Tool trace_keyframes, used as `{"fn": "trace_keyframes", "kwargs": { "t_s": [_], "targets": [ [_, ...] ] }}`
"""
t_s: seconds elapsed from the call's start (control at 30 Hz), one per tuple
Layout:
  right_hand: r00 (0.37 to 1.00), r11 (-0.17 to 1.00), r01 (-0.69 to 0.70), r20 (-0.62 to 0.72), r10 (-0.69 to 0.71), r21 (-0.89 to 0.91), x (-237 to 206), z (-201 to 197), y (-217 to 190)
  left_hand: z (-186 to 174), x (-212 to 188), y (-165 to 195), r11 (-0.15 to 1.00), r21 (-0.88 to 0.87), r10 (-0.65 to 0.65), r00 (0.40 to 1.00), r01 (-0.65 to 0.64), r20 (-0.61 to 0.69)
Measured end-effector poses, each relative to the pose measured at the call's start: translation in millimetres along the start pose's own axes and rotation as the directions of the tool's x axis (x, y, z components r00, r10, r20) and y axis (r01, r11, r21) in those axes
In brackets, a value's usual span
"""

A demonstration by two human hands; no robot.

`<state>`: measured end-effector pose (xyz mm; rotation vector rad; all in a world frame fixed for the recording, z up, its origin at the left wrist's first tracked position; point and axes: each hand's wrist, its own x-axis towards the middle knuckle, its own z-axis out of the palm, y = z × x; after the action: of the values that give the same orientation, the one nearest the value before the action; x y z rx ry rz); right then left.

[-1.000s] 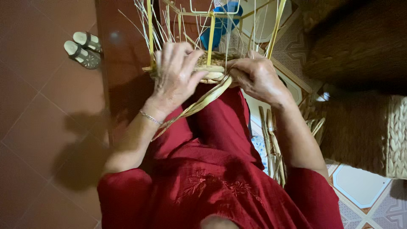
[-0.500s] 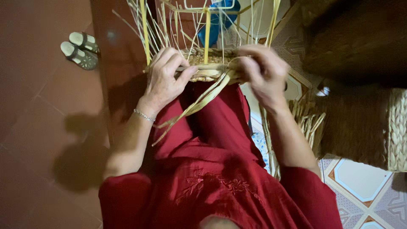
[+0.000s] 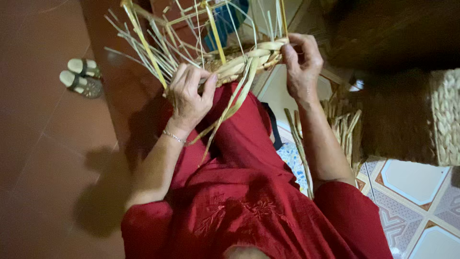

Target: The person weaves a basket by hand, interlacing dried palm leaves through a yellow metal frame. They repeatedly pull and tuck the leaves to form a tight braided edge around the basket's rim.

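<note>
A half-woven straw basket [image 3: 239, 60] rests on my lap over a red dress, its loose upright strands fanning away from me. My left hand [image 3: 189, 93] grips the near left rim of the basket, thumb and fingers pinched on the woven edge. My right hand [image 3: 301, 60] holds the right rim, fingers curled around the thick braided strand there. Long flat strands [image 3: 230, 108] hang down from the rim between both hands across my lap. A thin bracelet sits on my left wrist.
A pair of sandals [image 3: 80, 76] lies on the red tiled floor at left. A finished woven basket [image 3: 445, 115] stands at right beside dark furniture. A bundle of straw strips [image 3: 342, 129] lies by my right arm, above patterned tiles [image 3: 412, 201].
The basket has turned and tilted to the right. My right hand slid along the rim to the far right side, and my left hand shifted its hold lower on the near edge.
</note>
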<state>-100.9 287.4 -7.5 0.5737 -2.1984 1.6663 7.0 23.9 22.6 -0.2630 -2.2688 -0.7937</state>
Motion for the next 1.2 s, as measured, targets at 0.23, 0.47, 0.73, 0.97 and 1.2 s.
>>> {"fn": "trace_keyframes", "kwargs": {
  "t_s": [0.23, 0.47, 0.73, 0.97, 1.2],
  "targets": [
    [0.921, 0.826, 0.382, 0.097, -0.377, -0.415, -1.5, -6.6, -3.0, -7.1, -6.9, 5.9, 1.000, -0.007, -0.002, 1.000, 0.003, 0.031],
    [0.792, 0.521, 0.595, 0.339, -0.508, -0.612, -1.1, -10.5, -43.0, -6.9, -5.9, 1.8, 0.999, -0.018, -0.033, 0.999, 0.034, 0.038],
    [0.990, 0.990, -0.113, -0.093, 0.104, -0.089, -67.5, -66.9, 3.3, -22.9, -29.7, 0.8, 1.000, 0.012, -0.027, 0.988, 0.026, 0.155],
    [0.823, 0.559, -0.272, 0.111, 0.557, -0.783, -169.8, -77.7, 80.8, -32.0, -41.0, -0.6, 1.000, 0.014, -0.030, 0.982, 0.028, 0.187],
    [0.909, 0.411, -0.160, 0.029, 0.417, -0.898, -196.2, -62.2, 94.3, -39.6, -32.9, 10.7, 0.997, -0.013, -0.077, 0.965, 0.083, 0.249]
  ]
}}
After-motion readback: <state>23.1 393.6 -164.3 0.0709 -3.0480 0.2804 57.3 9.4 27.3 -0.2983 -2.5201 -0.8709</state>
